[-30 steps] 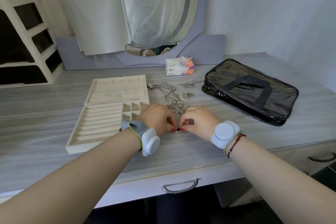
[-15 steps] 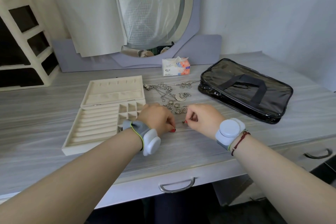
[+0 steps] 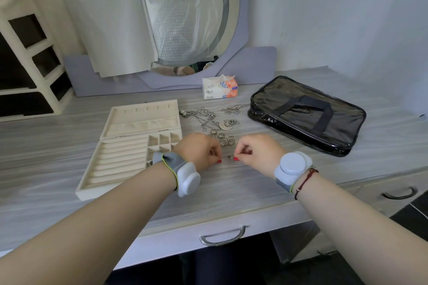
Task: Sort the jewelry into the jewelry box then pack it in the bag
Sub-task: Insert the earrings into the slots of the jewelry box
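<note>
The cream jewelry box [image 3: 120, 159] lies open at the left of the table, its lid [image 3: 141, 120] folded back. Silver necklaces [image 3: 209, 117] and several rings [image 3: 223, 137] lie loose to its right. The black see-through bag [image 3: 305, 113] lies flat and closed at the right. My left hand [image 3: 199, 150] and my right hand [image 3: 257, 152] rest in front of the rings, fingers pinched, tips a little apart. A tiny dark stud [image 3: 229, 157] sits between the fingertips, close to my right hand. Whether either pinch holds anything is too small to tell.
A tissue pack [image 3: 220, 87] stands behind the jewelry, in front of a round mirror [image 3: 185, 30]. A white shelf unit [image 3: 30, 58] stands at the far left. Drawer handles [image 3: 222, 236] sit under the table's front edge.
My two hands were pinching one small piece together and have drawn apart. The tiny stud now shows between the fingertips. The view has shifted slightly.
</note>
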`<state>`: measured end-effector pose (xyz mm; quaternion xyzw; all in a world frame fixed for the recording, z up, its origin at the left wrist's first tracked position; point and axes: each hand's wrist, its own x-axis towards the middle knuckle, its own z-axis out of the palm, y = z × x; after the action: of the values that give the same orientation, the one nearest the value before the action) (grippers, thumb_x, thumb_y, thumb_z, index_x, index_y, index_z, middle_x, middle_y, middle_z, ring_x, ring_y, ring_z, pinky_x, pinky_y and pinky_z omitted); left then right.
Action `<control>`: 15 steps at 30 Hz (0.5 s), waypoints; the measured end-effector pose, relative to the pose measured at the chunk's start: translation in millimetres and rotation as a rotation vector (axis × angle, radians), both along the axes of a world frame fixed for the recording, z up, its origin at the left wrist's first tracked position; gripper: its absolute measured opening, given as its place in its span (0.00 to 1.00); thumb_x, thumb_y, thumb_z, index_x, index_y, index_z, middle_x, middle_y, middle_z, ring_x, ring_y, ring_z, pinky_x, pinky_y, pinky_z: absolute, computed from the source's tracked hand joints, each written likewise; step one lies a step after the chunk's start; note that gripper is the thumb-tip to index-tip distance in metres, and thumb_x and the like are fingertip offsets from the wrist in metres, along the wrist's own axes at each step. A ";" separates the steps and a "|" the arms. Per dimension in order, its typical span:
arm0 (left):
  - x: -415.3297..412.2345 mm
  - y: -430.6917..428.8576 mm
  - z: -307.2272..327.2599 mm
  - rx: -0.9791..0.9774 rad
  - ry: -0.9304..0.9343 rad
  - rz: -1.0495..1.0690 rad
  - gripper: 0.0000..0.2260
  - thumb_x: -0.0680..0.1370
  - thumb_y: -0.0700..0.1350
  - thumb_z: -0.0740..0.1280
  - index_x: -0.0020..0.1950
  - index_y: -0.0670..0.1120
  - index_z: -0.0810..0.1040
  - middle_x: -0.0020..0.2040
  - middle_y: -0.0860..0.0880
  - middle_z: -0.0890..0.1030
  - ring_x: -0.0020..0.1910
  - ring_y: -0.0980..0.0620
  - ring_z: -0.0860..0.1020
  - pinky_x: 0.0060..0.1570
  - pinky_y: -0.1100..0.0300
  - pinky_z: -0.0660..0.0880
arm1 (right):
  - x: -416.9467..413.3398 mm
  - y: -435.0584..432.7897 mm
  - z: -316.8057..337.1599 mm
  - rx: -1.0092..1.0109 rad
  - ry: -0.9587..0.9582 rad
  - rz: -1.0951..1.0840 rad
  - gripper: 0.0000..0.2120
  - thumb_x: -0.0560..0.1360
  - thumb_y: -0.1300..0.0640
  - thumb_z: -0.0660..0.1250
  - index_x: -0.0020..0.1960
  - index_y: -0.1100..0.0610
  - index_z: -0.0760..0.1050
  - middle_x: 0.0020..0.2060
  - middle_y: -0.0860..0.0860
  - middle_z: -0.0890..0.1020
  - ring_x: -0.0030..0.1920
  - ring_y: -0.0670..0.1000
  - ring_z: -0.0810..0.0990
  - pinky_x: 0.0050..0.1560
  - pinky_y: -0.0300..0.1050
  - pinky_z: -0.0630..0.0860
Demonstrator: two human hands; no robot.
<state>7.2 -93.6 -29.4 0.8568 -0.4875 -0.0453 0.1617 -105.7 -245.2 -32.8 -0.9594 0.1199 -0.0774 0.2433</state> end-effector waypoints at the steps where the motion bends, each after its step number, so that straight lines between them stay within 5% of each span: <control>1: 0.5 2.3 2.3 -0.032 0.027 0.020 0.02 0.72 0.46 0.70 0.43 0.52 0.81 0.43 0.55 0.84 0.45 0.56 0.80 0.47 0.61 0.76 | 0.6 0.9 -0.1 0.022 -0.002 -0.009 0.01 0.71 0.57 0.71 0.41 0.54 0.80 0.32 0.40 0.75 0.37 0.45 0.76 0.35 0.28 0.68; 5: 9.2 16.8 9.4 -0.167 0.184 0.126 0.05 0.70 0.41 0.71 0.35 0.49 0.78 0.36 0.53 0.85 0.38 0.57 0.82 0.45 0.56 0.79 | 4.5 6.0 -0.6 0.105 -0.029 -0.034 0.05 0.68 0.55 0.73 0.37 0.49 0.79 0.37 0.49 0.83 0.40 0.49 0.80 0.44 0.43 0.76; 15: 38.5 95.9 27.8 -0.250 0.276 0.338 0.03 0.71 0.41 0.71 0.39 0.49 0.81 0.36 0.53 0.84 0.36 0.58 0.82 0.42 0.65 0.78 | 31.7 49.0 9.0 0.350 -0.029 0.045 0.08 0.68 0.63 0.73 0.36 0.51 0.80 0.32 0.51 0.82 0.32 0.46 0.79 0.38 0.37 0.76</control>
<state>45.7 2.3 -1.6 0.8851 -0.3126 -0.0733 0.3369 -74.0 -196.2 -23.7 -0.9037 0.1066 -0.0635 0.4098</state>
